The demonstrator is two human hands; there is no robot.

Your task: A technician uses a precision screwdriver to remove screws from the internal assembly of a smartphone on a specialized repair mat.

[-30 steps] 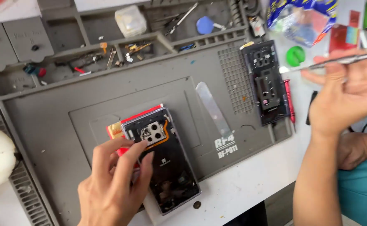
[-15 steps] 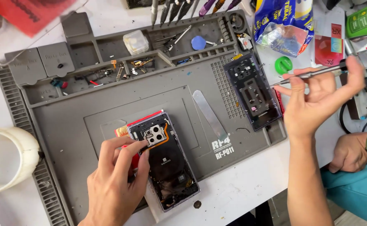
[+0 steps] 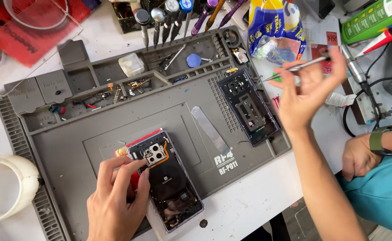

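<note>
While the left hand (image 3: 115,196) keeps its fingertips pressed on the edge of the opened phone (image 3: 167,178) on the grey repair mat (image 3: 71,147), beside the camera module (image 3: 155,154), the right hand (image 3: 305,91) has risen further from the mat than half a second ago. It now hovers past the mat's right edge, pinching a slim metal tool (image 3: 294,68) between thumb and fingers. The detached back cover (image 3: 248,105) and the flat metal pry blade (image 3: 210,129) lie untouched, so the phone is steadied but not being worked on.

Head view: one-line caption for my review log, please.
Left hand steadies an opened phone on a grey repair mat; right hand holds tweezers raised beside the removed back cover.
</note>
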